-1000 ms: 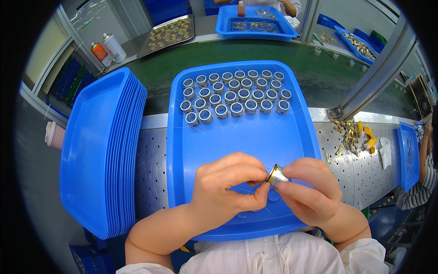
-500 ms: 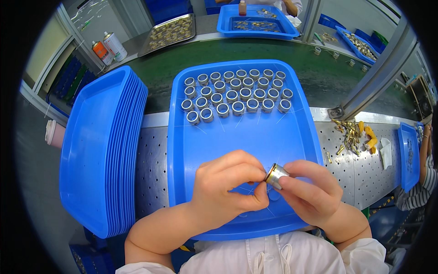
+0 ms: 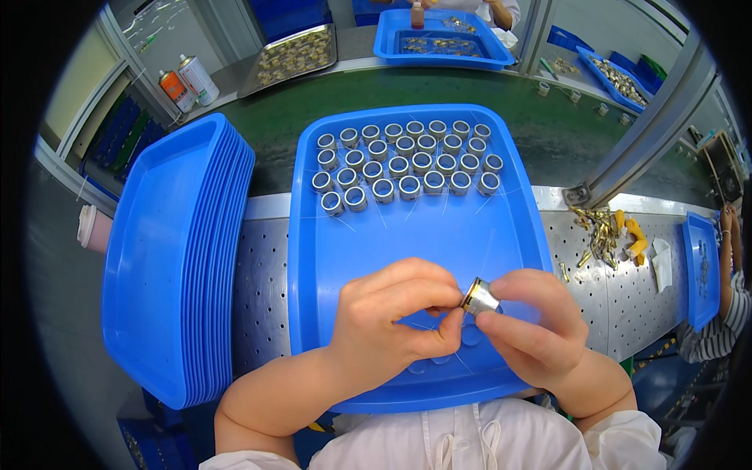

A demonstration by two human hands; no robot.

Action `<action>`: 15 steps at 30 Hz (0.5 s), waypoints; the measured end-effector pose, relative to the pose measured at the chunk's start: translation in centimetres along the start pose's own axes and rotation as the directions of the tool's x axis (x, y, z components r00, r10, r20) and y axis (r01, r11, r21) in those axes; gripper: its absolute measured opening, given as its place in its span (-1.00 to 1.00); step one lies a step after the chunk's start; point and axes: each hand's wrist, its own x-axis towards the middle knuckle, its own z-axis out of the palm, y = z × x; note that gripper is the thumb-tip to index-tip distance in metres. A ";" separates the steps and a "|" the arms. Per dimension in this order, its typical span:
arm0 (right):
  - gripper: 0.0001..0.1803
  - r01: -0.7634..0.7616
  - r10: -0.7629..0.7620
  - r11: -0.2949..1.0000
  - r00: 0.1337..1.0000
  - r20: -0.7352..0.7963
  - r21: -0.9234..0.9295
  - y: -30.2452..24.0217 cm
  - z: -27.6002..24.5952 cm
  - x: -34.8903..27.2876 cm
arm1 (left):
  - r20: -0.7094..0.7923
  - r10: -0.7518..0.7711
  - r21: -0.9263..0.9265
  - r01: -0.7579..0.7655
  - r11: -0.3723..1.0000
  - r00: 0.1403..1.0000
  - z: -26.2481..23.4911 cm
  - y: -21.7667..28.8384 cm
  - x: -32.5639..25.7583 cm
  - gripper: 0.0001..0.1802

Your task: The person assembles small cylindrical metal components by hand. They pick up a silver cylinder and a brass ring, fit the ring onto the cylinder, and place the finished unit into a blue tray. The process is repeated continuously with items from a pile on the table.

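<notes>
Cylinder (image 3: 483,298) shifted slightly right, long axis mostly sideways, dark-rimmed end (image 3: 470,294) leftward

The tray stack (image 3: 160,235) stands left of the work tray (image 3: 392,239), whose far end holds rings (image 3: 409,186).

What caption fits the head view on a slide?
Right hand holds a silvery metal cylinder, left hand at its rim, over a blue plastic tray of short silvery tubes.

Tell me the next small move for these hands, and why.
Probably turn the metal ring slightly with the right hand, so the left hand can reach more of its rim: the right grips its silvery side, while the left has its fingers at the dark-edged end.
</notes>
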 end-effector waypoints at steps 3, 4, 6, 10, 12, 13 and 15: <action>-0.62 -0.046 0.046 0.999 0.999 -0.020 0.004 -0.2 0.1 0.1 | 0.012 -0.004 0.029 0.004 1.000 1.000 -0.2 0.0 -0.1 -0.78; -0.60 -0.094 0.094 0.996 0.994 -0.048 0.012 -0.4 0.4 0.0 | 0.017 -0.009 0.043 0.008 0.999 1.000 -0.3 0.0 -0.2 -0.77; -0.56 -0.156 0.158 0.987 0.986 -0.055 0.032 -0.5 0.6 0.0 | 0.011 -0.004 0.054 0.004 0.999 1.000 -0.3 0.1 -0.4 -0.77; -0.54 -0.161 0.161 0.986 0.987 -0.025 0.033 -0.6 0.4 0.0 | 0.012 0.009 0.062 -0.010 0.998 1.000 -0.3 0.2 -0.3 -0.77; -0.54 -0.136 0.137 0.991 0.990 -0.030 0.014 -0.4 0.3 0.0 | -0.005 0.004 0.048 -0.003 0.999 1.000 -0.1 0.2 -0.2 -0.76; -0.54 -0.125 0.125 0.992 0.992 -0.032 0.005 -0.4 0.3 -0.1 | -0.013 0.000 0.043 0.001 0.999 1.000 -0.1 0.2 -0.2 -0.76; -0.54 -0.107 0.107 0.994 0.994 -0.027 -0.003 -0.3 0.2 0.0 | -0.021 0.001 0.038 0.000 0.999 1.000 0.0 0.2 -0.2 -0.76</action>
